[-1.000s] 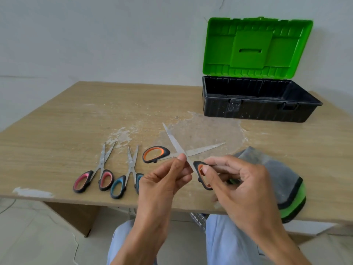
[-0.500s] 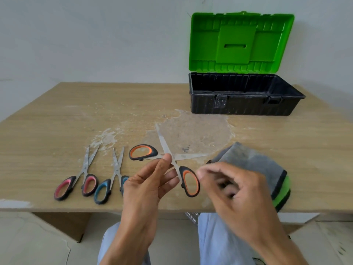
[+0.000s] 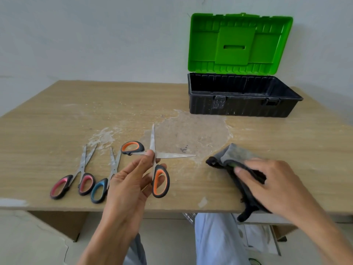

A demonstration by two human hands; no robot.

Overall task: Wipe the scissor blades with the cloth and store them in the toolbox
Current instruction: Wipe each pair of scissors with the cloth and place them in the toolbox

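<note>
My left hand point(image 3: 131, 180) pinches the orange-handled scissors point(image 3: 160, 180) at their pivot and holds them above the table with the blades spread wide, one pointing up, one to the right. My right hand point(image 3: 267, 184) grips the grey, black and green cloth point(image 3: 235, 155) at the table's front right; part of the cloth hangs over the edge. The toolbox point(image 3: 242, 106) stands at the back right, black tray showing nothing inside, green lid up.
Red-handled scissors point(image 3: 76, 178) and blue-handled scissors point(image 3: 104, 184) lie side by side near the front left edge of the wooden table point(image 3: 57, 121). White residue and a worn patch mark the table's middle. My knees are below the front edge.
My right hand let go of the scissors' handle and moved right onto the cloth, gripping it. The left hand kept the open scissors, turning them so one blade points up.
</note>
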